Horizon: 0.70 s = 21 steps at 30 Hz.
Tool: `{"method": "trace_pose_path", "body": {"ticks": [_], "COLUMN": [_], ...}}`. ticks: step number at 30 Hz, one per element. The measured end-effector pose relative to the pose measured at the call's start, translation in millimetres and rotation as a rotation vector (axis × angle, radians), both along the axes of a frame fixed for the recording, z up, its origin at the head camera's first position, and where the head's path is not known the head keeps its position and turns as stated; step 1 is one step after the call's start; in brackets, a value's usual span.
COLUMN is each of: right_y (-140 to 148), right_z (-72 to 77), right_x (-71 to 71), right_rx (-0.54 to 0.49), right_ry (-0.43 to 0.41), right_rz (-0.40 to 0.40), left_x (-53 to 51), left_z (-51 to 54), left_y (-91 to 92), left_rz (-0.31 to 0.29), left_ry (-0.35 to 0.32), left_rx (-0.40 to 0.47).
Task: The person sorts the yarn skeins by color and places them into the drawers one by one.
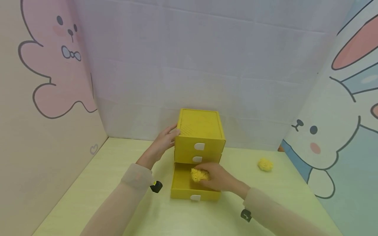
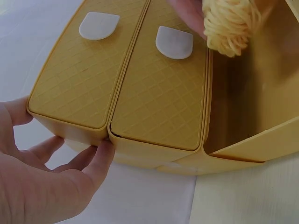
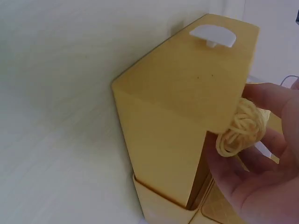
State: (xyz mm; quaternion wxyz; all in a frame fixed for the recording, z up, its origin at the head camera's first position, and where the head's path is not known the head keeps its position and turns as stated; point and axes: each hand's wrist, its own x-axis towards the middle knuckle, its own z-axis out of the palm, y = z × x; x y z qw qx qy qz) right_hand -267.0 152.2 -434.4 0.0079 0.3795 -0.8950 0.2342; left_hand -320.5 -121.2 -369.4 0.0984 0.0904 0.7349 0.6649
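Note:
A small yellow drawer cabinet (image 1: 200, 123) with white half-round knobs stands against the back wall. Its bottom drawer (image 1: 181, 194) is pulled out, while the two drawers above are closed. My left hand (image 1: 160, 144) rests its fingertips on the cabinet's left side; in the left wrist view its fingers (image 2: 100, 161) are spread along that side wall. Over the open drawer, my right hand (image 1: 220, 177) holds a bundle of yellow yarn (image 1: 198, 175) between thumb and fingers. The right wrist view shows the yarn's looped strands (image 3: 243, 128) beside the drawer front.
Another yellow yarn bundle (image 1: 265, 164) lies on the pale table (image 1: 236, 219), to the right of the cabinet. A white cloth (image 1: 200, 72) covers the back wall. Side panels carry a pink cartoon bear (image 1: 65, 78) at left and a white rabbit (image 1: 327, 127) at right.

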Motion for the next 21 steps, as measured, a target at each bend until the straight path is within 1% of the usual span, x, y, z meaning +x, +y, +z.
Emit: {"method": "trace_pose_path", "body": {"ticks": [8,15,21], "right_y": [-29.4,-45.1,-53.3], "right_z": [-17.1,-24.0,-29.1], "right_x": [-8.2,-13.0,-16.2], "right_rx": [0.008,0.014,0.033], "right_ry": [-0.036,-0.062,-0.076], "right_rz": [0.004,-0.002,-0.007], "left_x": [-2.9,-1.4,-1.3], "left_z": [-1.7,0.0,0.0], "left_y": [-0.5,0.5,1.1], "left_rz": [0.007,0.023,0.023], "left_ry": [-0.004,-0.017,-0.017], "left_rx": [-0.004,0.001,0.006]}}
